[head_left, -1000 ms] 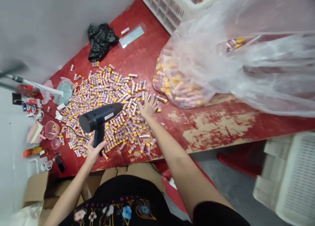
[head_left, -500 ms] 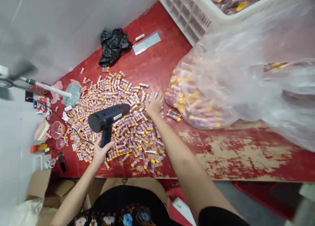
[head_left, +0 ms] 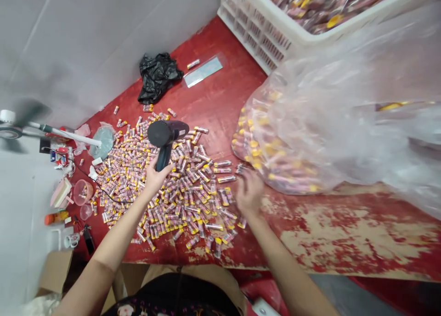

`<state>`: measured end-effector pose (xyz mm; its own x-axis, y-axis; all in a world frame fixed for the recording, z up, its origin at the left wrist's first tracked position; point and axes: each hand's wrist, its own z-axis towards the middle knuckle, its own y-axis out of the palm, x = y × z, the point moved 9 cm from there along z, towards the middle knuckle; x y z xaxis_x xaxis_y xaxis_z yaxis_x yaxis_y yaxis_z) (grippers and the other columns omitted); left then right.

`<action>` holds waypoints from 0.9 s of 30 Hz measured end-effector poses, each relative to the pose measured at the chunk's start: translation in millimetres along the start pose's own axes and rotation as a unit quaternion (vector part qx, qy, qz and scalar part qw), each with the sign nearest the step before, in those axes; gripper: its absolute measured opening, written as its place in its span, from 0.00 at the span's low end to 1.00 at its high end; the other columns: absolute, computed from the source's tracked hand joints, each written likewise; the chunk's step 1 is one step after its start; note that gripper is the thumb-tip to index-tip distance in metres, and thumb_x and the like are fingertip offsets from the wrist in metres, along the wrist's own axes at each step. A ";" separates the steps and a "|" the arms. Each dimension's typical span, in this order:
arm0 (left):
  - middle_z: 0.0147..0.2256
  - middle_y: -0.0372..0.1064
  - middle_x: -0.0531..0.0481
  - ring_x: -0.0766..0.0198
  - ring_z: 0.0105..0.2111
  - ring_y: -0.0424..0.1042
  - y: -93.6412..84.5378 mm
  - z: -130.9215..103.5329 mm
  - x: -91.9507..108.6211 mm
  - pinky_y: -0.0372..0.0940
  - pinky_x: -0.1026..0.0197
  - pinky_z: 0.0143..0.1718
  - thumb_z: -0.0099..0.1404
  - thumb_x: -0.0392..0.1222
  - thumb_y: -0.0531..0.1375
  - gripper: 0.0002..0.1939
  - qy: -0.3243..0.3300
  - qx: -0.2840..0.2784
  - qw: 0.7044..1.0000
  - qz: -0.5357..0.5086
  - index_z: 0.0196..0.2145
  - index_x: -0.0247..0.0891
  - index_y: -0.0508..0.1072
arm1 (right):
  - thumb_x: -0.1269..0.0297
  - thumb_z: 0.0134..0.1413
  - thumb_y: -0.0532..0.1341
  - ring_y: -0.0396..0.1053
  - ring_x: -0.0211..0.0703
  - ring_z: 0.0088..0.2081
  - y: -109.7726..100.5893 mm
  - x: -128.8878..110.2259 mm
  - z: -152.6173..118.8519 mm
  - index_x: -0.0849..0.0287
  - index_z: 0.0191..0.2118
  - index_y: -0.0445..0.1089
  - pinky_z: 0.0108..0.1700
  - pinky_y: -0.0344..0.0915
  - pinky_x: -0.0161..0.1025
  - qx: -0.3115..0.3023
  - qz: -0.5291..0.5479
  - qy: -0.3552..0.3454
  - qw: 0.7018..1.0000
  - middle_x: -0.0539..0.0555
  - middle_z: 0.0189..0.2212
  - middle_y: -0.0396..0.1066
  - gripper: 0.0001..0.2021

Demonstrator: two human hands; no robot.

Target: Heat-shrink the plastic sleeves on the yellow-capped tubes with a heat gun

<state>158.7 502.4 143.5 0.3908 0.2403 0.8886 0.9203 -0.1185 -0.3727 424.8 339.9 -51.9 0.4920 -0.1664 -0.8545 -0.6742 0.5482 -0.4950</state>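
Note:
My left hand point(head_left: 157, 172) is wrapped round the handle of a dark heat gun point(head_left: 167, 139), held above a wide pile of small pink tubes with yellow caps point(head_left: 134, 162). The gun's nozzle points right. My right hand point(head_left: 249, 193) is blurred, just right of the pile, with its fingers at a small clear-wrapped tube point(head_left: 240, 169). Whether it grips that tube is too smeared to tell. Left of my fingers, a few tubes point(head_left: 223, 171) lie in a short column. A large clear bag point(head_left: 275, 146) of similar tubes rests beyond my right hand.
A white crate point(head_left: 262, 33) full of wrapped pieces stands at the top right. A black plastic bag point(head_left: 156, 77) and a clear flat sleeve point(head_left: 203, 72) lie near the wall. On the left are a fan point(head_left: 65, 133), a pink cup point(head_left: 82, 192), an orange bottle point(head_left: 56, 217) and a cord.
My left hand has carried the heat gun up and right, its nozzle turned slightly. My right hand has moved right and nearer my body; tubes now lie in a column beside it.

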 end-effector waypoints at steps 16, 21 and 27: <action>0.22 0.66 0.58 0.72 0.18 0.61 37.9 35.0 13.7 0.56 0.67 0.20 0.51 0.45 0.71 0.18 0.011 -0.085 0.992 0.087 0.39 0.34 0.77 | 0.52 0.64 0.53 0.58 0.69 0.63 -41.7 96.5 -53.3 0.70 0.64 0.62 0.61 0.61 0.65 0.004 -0.230 0.014 0.973 0.76 0.60 0.60 0.31; 0.22 0.66 0.58 0.71 0.17 0.63 44.7 -5.6 -3.3 0.58 0.67 0.20 0.51 0.48 0.73 0.22 -0.060 -0.171 0.980 0.080 0.41 0.34 0.77 | 0.53 0.65 0.52 0.58 0.67 0.63 -44.8 97.0 -53.3 0.73 0.63 0.61 0.62 0.61 0.63 0.014 -0.226 0.021 0.974 0.77 0.60 0.59 0.30; 0.25 0.70 0.55 0.70 0.19 0.65 69.6 -51.5 -29.5 0.62 0.66 0.22 0.49 0.49 0.75 0.27 -0.125 -0.268 0.955 0.041 0.44 0.33 0.79 | 0.56 0.65 0.51 0.57 0.67 0.63 -46.5 100.4 -52.6 0.74 0.63 0.60 0.63 0.60 0.62 0.017 -0.197 0.051 0.979 0.77 0.61 0.57 0.29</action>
<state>210.4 437.4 105.1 0.5140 0.4230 0.7463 0.7726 -0.6062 -0.1886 476.5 254.6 -123.0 0.6511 -0.4503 -0.6110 -0.4243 0.4515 -0.7849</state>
